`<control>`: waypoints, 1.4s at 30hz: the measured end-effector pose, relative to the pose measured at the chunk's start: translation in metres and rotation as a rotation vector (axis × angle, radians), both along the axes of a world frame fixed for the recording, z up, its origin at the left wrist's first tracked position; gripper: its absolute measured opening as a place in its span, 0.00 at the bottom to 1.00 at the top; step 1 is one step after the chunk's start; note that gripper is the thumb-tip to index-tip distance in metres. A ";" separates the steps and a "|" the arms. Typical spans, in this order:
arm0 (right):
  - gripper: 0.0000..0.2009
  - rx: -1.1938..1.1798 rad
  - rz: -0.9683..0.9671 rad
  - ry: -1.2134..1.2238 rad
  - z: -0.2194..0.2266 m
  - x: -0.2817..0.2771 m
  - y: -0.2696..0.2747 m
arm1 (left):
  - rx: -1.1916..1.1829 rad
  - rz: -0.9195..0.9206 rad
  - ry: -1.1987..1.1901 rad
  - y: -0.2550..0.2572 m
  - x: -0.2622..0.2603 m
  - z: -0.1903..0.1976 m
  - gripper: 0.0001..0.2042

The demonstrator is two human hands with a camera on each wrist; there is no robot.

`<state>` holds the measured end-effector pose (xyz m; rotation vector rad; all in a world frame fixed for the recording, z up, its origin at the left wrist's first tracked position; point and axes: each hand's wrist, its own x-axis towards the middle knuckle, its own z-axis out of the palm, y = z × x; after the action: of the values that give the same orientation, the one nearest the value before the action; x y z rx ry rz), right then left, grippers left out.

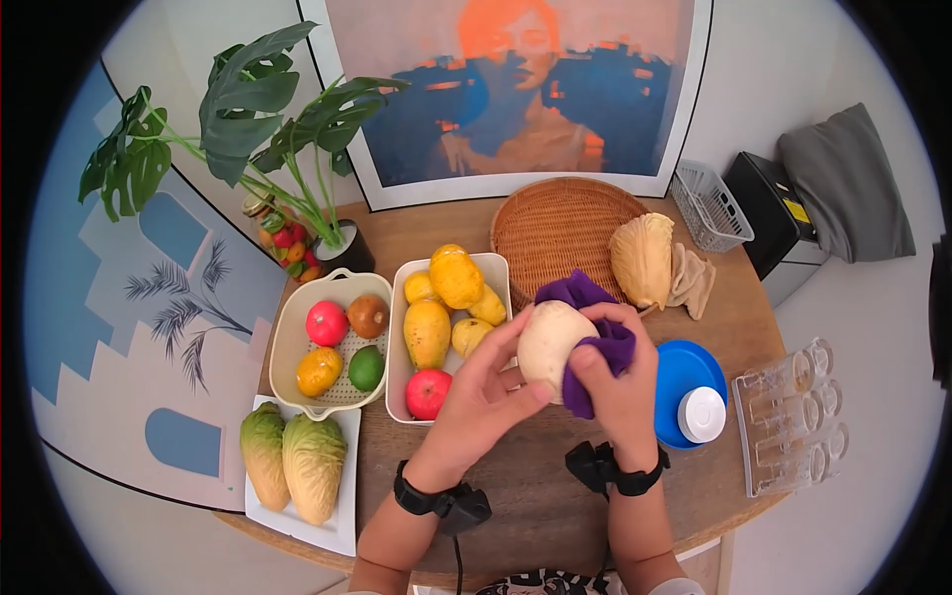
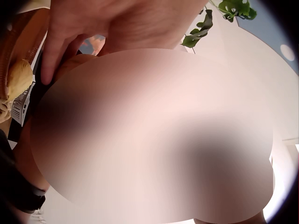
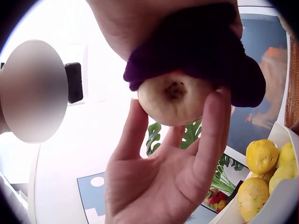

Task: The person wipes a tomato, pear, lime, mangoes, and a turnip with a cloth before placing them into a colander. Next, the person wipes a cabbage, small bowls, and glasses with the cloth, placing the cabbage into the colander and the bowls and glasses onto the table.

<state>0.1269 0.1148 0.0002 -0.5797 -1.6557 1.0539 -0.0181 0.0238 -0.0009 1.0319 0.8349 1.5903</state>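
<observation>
Your left hand (image 1: 474,409) grips the pale round fruit (image 1: 547,345) from its left, right hand (image 1: 631,399) gripping the purple cloth (image 1: 615,343) on its right, so it's smack between 'em.

Portrait (image 1: 416,119) cut off, cloth (image 1: 575,290) partly hidden

pale round fruit (image 1: 546,344) against purple cloth (image 1: 617,341)

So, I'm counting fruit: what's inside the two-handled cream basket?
The basket holds a pinkish-red fruit, a brown one, a yellow one and a green one. Its floor directly under them is covered.
</observation>
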 end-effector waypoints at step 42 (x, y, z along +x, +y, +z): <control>0.29 0.168 -0.057 -0.371 0.011 -0.001 -0.005 | 0.135 0.401 1.171 -0.008 0.003 0.010 0.45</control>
<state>0.1264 0.1095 0.0115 -0.7381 -2.0146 0.7878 -0.0149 0.0161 0.0091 2.0353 1.8020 1.2584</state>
